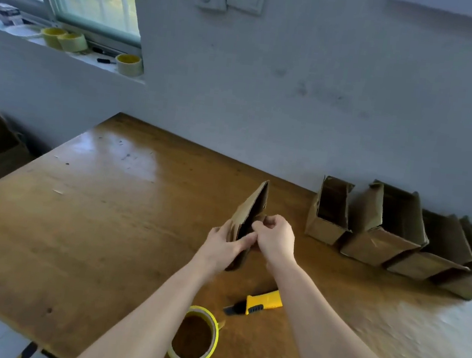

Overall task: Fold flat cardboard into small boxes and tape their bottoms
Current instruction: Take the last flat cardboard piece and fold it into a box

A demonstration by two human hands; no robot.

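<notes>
Both hands are clamped on the cardboard (250,210): left hand (225,245) grips its outer face, right hand (276,236) pinches the inner edge, long side pointing away from them.

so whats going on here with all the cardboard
A person is making small boxes at a wooden table. Both hands grip one piece of cardboard that is only partly opened: the left hand holds its side, the right hand pinches the other edge. A row of open boxes stands along the wall on the right. A tape roll and a yellow knife lie on the table nearer the person, untouched.
</notes>
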